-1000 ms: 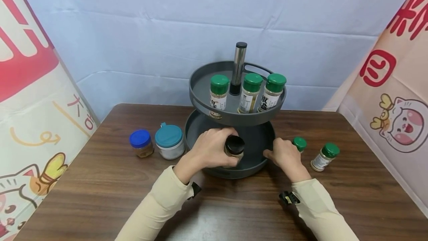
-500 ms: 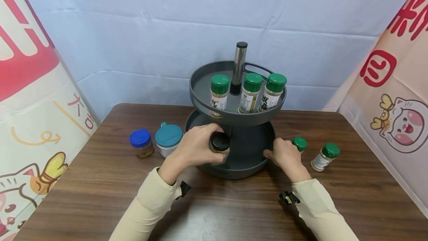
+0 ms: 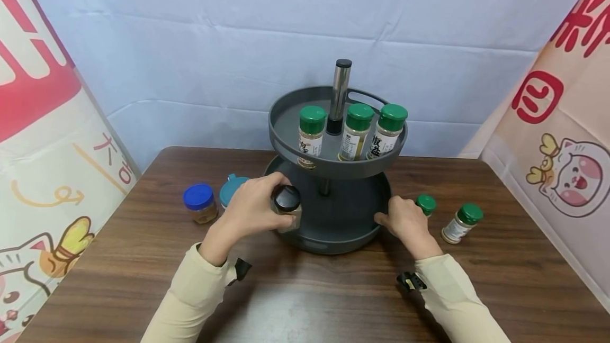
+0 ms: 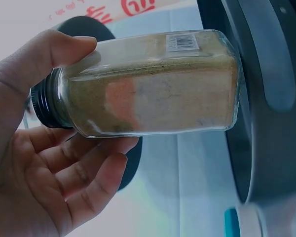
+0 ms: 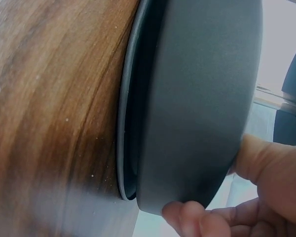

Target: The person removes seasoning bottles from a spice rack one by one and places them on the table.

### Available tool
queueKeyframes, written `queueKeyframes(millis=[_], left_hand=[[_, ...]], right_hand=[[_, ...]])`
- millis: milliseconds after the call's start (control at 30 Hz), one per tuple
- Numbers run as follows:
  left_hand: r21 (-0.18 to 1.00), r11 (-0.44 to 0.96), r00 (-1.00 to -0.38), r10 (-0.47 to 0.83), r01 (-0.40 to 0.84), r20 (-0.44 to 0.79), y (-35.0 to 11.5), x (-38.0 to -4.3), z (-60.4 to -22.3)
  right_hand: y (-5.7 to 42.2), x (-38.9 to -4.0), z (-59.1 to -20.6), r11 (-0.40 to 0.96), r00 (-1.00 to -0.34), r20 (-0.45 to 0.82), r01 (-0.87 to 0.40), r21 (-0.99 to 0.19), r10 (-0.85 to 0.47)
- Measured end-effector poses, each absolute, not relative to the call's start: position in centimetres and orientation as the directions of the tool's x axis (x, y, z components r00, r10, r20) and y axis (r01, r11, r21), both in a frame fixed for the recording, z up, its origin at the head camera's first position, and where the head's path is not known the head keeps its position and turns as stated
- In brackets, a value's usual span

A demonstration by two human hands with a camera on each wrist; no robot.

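Observation:
In the head view my left hand (image 3: 252, 205) grips a square glass spice jar (image 3: 287, 200) with a black lid, at the left side of the lower tray (image 3: 352, 210) of a grey two-tier rack. Brownish powder fills much of the spice jar (image 4: 153, 89) in the left wrist view, where thumb and fingers hold it near the lid. Its base is right by the tray's rim. My right hand (image 3: 410, 221) holds the lower tray's right rim. Thumb and fingertips of the right hand (image 5: 271, 182) pinch the tray wall (image 5: 197, 98) in the right wrist view.
Three green-capped spice jars stand on the upper tray (image 3: 333, 169) around a metal post (image 3: 339, 89). Left on the table lie a blue-lidded jar (image 3: 200, 205) and a teal-lidded container (image 3: 232, 189), partly hidden by my hand. Two green-capped bottles, one nearer the edge (image 3: 462, 224), stand right.
My left hand has carried the black-lidded spice jar leftward from the middle of the lower tray to its left side. The right hand and the rack have stayed in place.

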State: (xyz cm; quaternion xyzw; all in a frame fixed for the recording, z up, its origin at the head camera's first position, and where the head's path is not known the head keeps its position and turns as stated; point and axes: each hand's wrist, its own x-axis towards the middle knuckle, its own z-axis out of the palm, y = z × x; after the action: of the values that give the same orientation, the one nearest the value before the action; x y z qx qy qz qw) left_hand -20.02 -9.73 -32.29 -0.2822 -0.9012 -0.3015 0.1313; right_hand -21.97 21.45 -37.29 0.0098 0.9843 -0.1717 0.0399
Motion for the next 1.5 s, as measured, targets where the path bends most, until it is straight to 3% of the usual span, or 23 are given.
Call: queueKeyframes(millis=[633, 1500], left_hand=[[0.386, 0.775, -0.847, 0.344, 0.5, 0.406, -14.0, -19.0, -33.3], [0.344, 0.855, -0.916, 0.315, 0.388, 0.25, -19.2, -19.1, -34.9]], right_hand=[[21.5, -21.9, -37.3, 0.94, -0.998, -0.068, 0.025, -0.341, 0.002], [21.4, -21.9, -37.2, 0.94, -0.998, -0.059, 0.021, -0.339, 0.0]])
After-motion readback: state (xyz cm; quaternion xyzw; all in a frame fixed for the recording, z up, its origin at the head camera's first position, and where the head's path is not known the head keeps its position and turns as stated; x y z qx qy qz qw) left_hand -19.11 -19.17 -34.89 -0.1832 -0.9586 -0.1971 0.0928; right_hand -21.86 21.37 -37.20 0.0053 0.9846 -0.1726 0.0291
